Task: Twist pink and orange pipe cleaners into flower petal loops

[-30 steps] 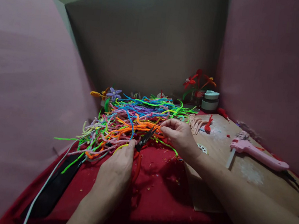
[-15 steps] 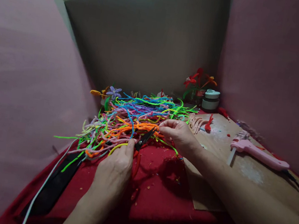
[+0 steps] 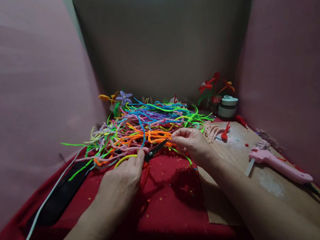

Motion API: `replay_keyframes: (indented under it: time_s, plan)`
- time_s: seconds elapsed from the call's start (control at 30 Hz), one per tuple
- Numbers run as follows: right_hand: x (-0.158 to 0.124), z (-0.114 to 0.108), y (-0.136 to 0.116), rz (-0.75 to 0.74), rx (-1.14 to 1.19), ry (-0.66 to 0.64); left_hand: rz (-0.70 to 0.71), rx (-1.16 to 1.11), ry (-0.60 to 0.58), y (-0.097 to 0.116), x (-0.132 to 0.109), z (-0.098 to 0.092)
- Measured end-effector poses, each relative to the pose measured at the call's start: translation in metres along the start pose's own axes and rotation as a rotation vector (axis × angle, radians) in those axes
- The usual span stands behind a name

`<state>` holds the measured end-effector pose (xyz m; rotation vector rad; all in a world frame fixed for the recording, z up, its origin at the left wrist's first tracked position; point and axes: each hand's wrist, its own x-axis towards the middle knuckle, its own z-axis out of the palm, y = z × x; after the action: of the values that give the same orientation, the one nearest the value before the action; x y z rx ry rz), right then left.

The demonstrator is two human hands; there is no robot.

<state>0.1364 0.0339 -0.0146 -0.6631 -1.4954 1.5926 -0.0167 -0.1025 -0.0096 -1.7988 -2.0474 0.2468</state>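
My left hand (image 3: 123, 179) is wrapped round a pair of scissors (image 3: 156, 150) with dark blades and red handles. Their blades point up and right, toward the fingertips of my right hand (image 3: 189, 141). Those fingers are pinched together at the scissor tips, and what they hold is too small to make out. Behind both hands spreads a heap of fuzzy pipe cleaners (image 3: 154, 115) in blue, purple, pink, green and yellow. Orange pipe cleaners (image 3: 158, 136) lie right beside the blades. Part of the scissor handles is hidden by my left hand.
A pink glue gun (image 3: 282, 166) with a black cord rests on a brown board (image 3: 227, 190) at the right. Pipe-cleaner flowers (image 3: 211, 85) and a pale-lidded jar (image 3: 227, 107) stand behind. Small scraps dot the red cloth (image 3: 171, 218). A white cable (image 3: 48, 197) runs down the left.
The view has shifted slightly. Both hands keep nearly the same positions, with the scissors still beside the right fingertips.
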Motion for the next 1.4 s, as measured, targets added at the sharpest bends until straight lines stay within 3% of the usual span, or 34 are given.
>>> replay_keyframes:
  time_s: [0.23, 0.4, 0.7, 0.8, 0.9, 1.0, 1.17, 1.3, 1.4]
  plan:
    - [0.0, 0.0, 0.0, 0.0, -0.054, 0.01, 0.008, -0.099, -0.081, -0.002, 0.0, 0.007]
    - [0.001, -0.001, 0.002, -0.006, -0.046, -0.006, 0.061, -0.172, -0.036, -0.005, 0.0, 0.014]
    - [-0.001, 0.001, -0.001, -0.027, -0.09, 0.025, 0.016, -0.265, -0.052, -0.003, 0.006, 0.014]
    - [-0.001, 0.001, 0.001, -0.005, -0.047, 0.046, 0.047, -0.478, -0.058, -0.003, 0.01, 0.019]
    - [0.001, 0.0, 0.005, -0.029, 0.023, 0.066, 0.04, -0.819, 0.04, -0.002, 0.015, 0.023]
    - [0.002, -0.002, 0.008, -0.089, 0.111, 0.079, -0.064, -1.216, 0.136, 0.0, 0.024, 0.019]
    - [0.001, 0.001, 0.011, -0.083, 0.263, -0.017, -0.258, -1.946, 0.248, 0.014, 0.053, 0.006]
    - [-0.003, 0.005, 0.011, -0.058, 0.227, -0.025, -0.262, -2.181, 0.449, 0.03, 0.07, -0.001]
    - [-0.004, 0.008, 0.013, -0.072, 0.195, -0.017, -0.278, -2.26, 0.495, 0.039, 0.072, -0.008]
